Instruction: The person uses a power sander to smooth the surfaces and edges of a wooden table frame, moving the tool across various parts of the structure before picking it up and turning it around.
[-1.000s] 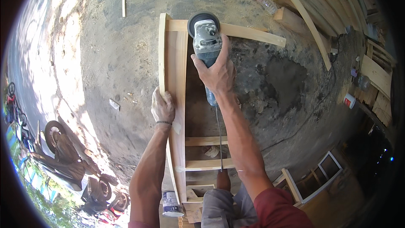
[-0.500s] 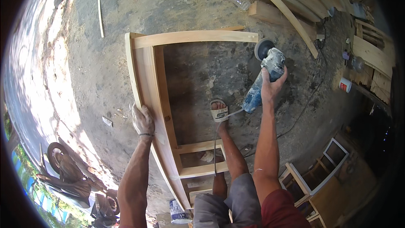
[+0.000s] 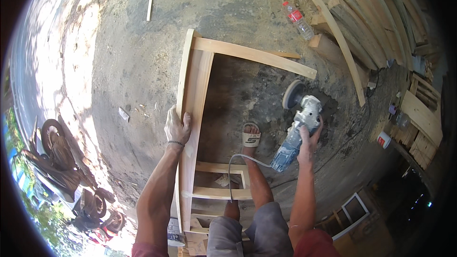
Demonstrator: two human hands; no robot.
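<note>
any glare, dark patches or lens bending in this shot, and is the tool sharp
Head view: sunlit ground strip at left blown out, lower right sunk in deep shadow; head view: fisheye bowing in the stacked timber near the right rim; head view: power tool in the right hand fairly sharp.

Grinder [image 3: 297, 131] held off bare-wood frame [image 3: 195, 97], disc [image 3: 293, 94] nr but not touching.
Grinder: blue body, pale dusty head, tilted w/ disc end up, tail down-L; grey cord [image 3: 247, 156] loops L from tail, then down. Frame: pale, unpainted; long side runs top to btm w/ thin strip along its L edge; top rail [image 3: 257, 57] juts R, far end free; 2 short rungs [image 3: 222, 193] nr btm.
</note>
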